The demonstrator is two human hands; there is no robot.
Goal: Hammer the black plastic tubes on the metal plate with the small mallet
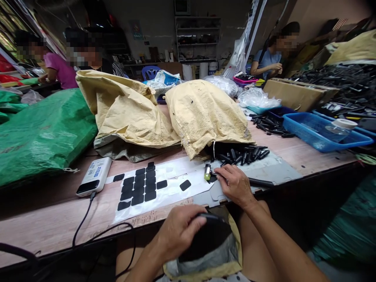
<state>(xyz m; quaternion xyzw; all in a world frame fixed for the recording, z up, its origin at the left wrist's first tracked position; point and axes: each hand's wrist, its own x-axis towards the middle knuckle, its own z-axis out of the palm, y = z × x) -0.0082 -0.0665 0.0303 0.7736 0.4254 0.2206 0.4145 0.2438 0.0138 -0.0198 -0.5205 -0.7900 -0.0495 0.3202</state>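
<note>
My left hand (182, 231) is closed on a dark handle-like piece (214, 217), held over an open bag (202, 270) on my lap. At the table edge my right hand (235, 184) pinches a thin dark rod that has a green-and-silver tip (207, 172). Behind the right hand, a heap of black plastic pieces (243, 154) spills from under a beige sack (208, 113). Left of it, black rounded squares (139, 186) lie in rows on a white sheet (173, 197), with a few loose ones beside them.
A white power bank (94, 176) with a black cable sits at the left. A green sack (47, 129) and another beige sack (126, 113) stand behind. On the right are a blue tray (326, 133) and a cardboard box (299, 94). Several people sit farther back.
</note>
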